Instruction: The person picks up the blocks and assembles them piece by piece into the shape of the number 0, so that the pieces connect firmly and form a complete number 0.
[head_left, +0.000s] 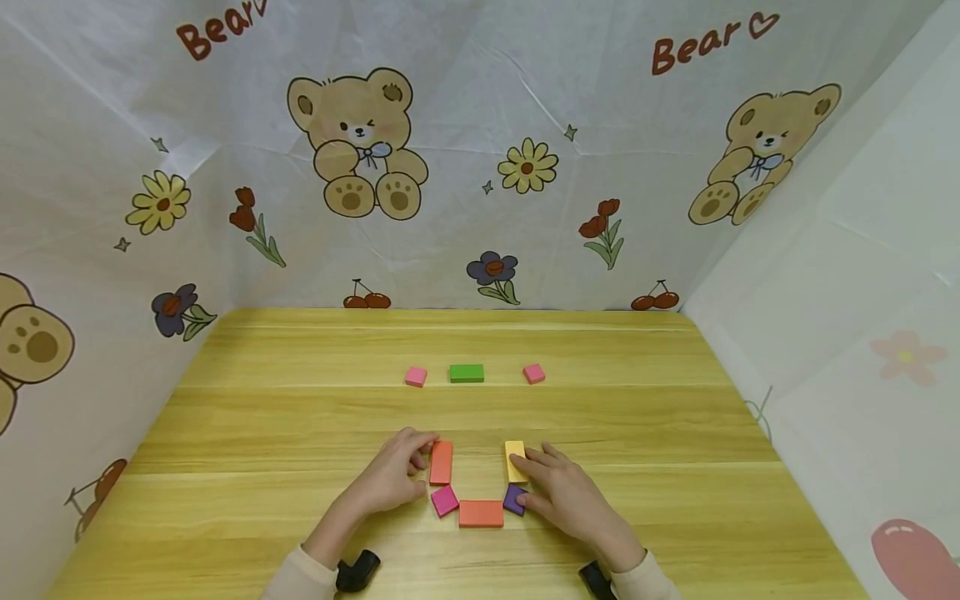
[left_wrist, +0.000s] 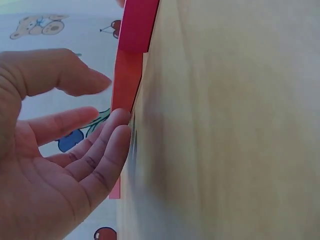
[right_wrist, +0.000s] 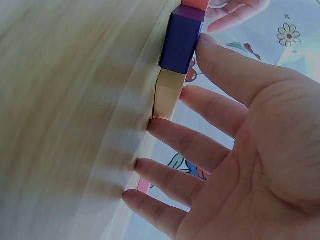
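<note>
Where the head view looks down on the table (head_left: 300,408), the left hand (head_left: 392,475) is fingertip-close to a long orange block (head_left: 441,463), the right hand (head_left: 567,494) touches a yellow block (head_left: 513,452) and a purple block (head_left: 513,500), with a magenta block (head_left: 445,502) and a crosswise orange block (head_left: 482,514) between. Farther back, a green block (head_left: 467,373)! Left wrist view: grip released, fingers loosely bent beside the long orange block, contact hard to judge. Right wrist view: grip released too, fingers spread, thumb at the purple block!
</note>
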